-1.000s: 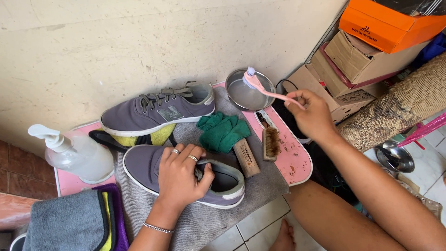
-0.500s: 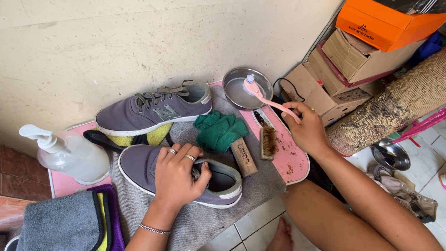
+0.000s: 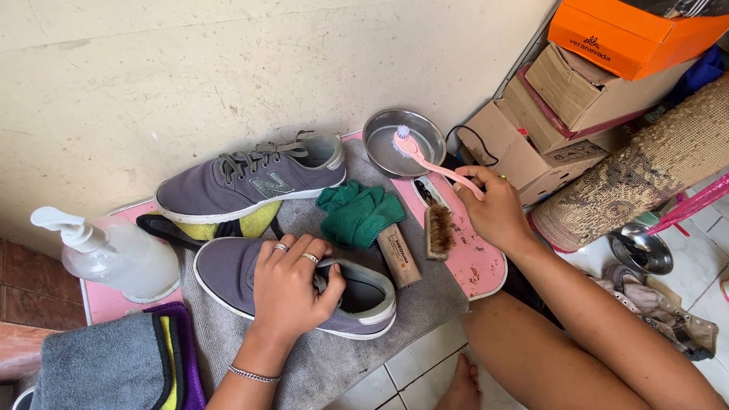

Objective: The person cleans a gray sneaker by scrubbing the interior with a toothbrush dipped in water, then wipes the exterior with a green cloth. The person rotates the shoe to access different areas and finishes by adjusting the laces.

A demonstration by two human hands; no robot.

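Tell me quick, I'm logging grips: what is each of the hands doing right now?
Left hand: closed on the grey shoe, pressing it down.
Right hand: closed on the pink toothbrush, bristles over the metal bowl.

Bright, even daylight, soft overall. Short soft shadows sit under the shoes (image 3: 250, 182) and the left hand (image 3: 292, 285). Mild glare on the metal bowl (image 3: 414, 140) rim and the clear pump bottle (image 3: 114, 258). Focus sharp across the pink tray (image 3: 486, 269). Slight wide-angle stretch at the corners; no motion blur.
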